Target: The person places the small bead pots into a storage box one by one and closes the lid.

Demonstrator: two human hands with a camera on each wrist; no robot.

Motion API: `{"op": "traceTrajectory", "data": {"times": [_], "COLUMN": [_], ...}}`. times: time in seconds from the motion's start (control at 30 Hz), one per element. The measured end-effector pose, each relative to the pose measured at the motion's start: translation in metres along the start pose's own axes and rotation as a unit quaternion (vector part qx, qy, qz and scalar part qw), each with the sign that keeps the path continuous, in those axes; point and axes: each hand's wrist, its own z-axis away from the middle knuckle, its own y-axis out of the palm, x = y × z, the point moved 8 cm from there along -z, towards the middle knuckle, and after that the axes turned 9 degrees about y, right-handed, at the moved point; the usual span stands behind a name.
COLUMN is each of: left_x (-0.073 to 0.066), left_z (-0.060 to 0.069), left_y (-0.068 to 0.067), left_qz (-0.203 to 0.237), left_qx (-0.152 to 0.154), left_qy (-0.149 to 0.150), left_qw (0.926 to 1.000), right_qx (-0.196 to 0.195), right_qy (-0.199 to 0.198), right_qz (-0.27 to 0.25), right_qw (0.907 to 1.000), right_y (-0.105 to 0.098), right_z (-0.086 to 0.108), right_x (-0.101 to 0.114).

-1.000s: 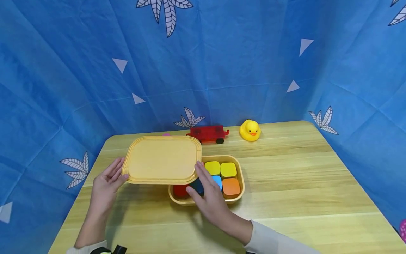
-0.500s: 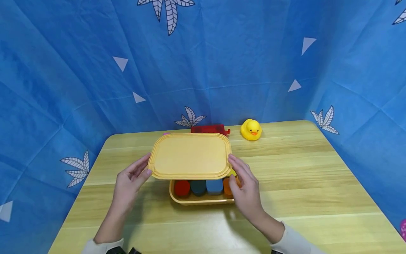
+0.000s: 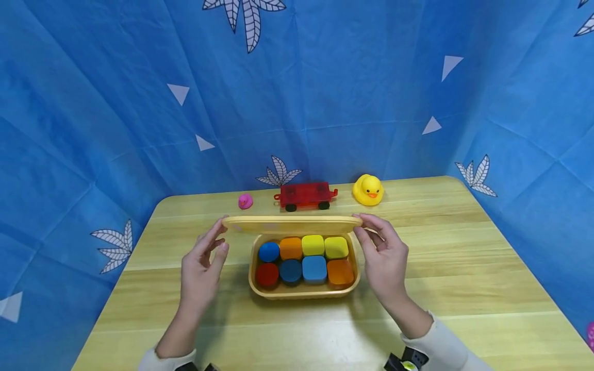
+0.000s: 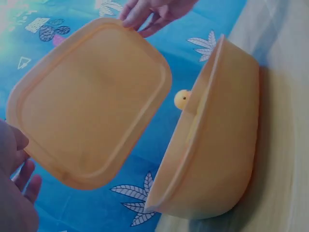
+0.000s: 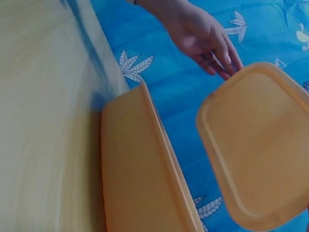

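A yellow-orange lid (image 3: 292, 225) is held tilted, nearly edge-on in the head view, above the back of a matching open box (image 3: 303, 295). My left hand (image 3: 200, 275) holds its left end at the fingertips. The thumb looks apart from the lid in the head view. My right hand (image 3: 385, 260) grips the right end, fingers over the edge and thumb below. Inside the box sit two rows of coloured blocks, among them a red one (image 3: 267, 275), a light blue one (image 3: 314, 269) and a yellow one (image 3: 313, 246). The wrist views show the lid's broad face (image 4: 91, 104) apart from the box (image 5: 140, 164).
Behind the box, along the table's far edge, stand a small pink duck (image 3: 245, 201), a red toy wagon (image 3: 305, 196) and a yellow duck (image 3: 368, 190). A blue patterned cloth (image 3: 352, 93) hangs behind the wooden table (image 3: 445, 257).
Both hands have moved right with the lid, bringing it over the box. The lid has tilted from face-up to nearly edge-on, uncovering the blocks, wagon and pink duck.
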Motion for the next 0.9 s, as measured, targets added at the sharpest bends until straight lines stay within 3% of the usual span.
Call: {"op": "traceTrajectory", "data": {"times": [0.07,0.17,0.37,0.53,0.7,0.9], "left_x": [-0.003,-0.002,0.006,0.014,0.026,0.042], "left_z": [0.001,0.002,0.004,0.006,0.010,0.018], "left_y": [0.003,0.007,0.012,0.012,0.012,0.020], "left_qz": [-0.022,-0.052,-0.098,-0.110,-0.149,-0.198], "left_qx": [-0.002,0.009,0.057,0.072,0.075,0.106], "left_qy": [0.021,0.029,0.011,-0.025,-0.083,-0.131], "left_qw": [0.9995,0.9982,0.9935,0.9910,0.9825,0.9655], "right_qx": [-0.012,-0.023,-0.020,0.027,0.072,0.121], "right_qy": [0.002,0.003,0.009,0.048,0.070,0.070], "right_qz": [-0.005,-0.007,0.036,0.078,0.174,0.279], "right_qw": [0.9999,0.9997,0.9991,0.9954,0.9795,0.9500], "right_y": [-0.002,-0.004,-0.005,0.000,0.008,0.017], "right_z": [-0.001,-0.001,-0.003,-0.004,0.001,0.011], "right_x": [-0.001,-0.002,-0.005,-0.015,-0.025,-0.037]}}
